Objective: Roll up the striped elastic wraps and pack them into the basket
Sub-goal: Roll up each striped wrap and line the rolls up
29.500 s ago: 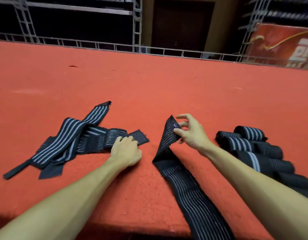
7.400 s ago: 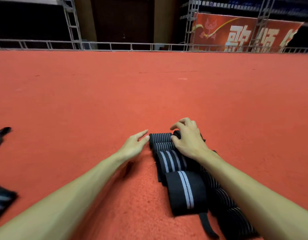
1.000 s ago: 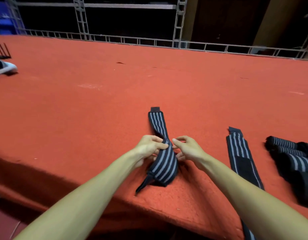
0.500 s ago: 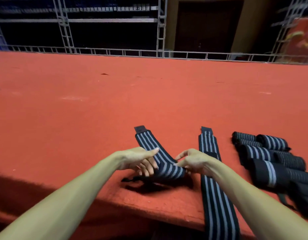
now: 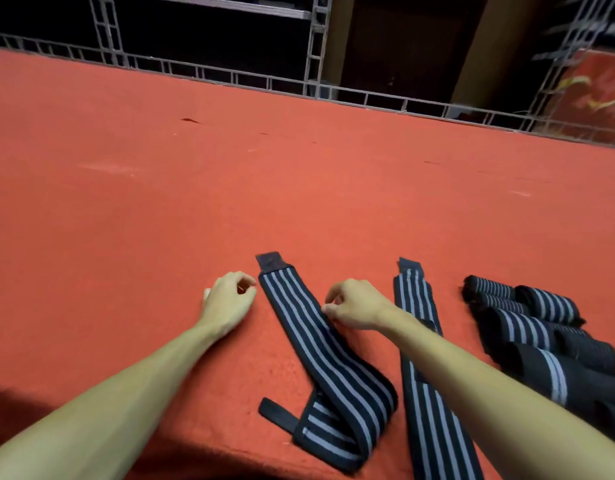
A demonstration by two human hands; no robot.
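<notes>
Two grips: left grip point(image 5: 229, 299) loose, empty; right grip point(image 5: 354, 304) pinching wrap point(image 5: 316, 341) edge.
Wrap axis: far-left to near-right, between both.

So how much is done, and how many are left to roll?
Done: a pile of rolled wraps on the right. In hand: the folded-over wrap, its edge held by the right hand; left hand rests empty. Left: another flat wrap, then packing; no basket in view.
</notes>
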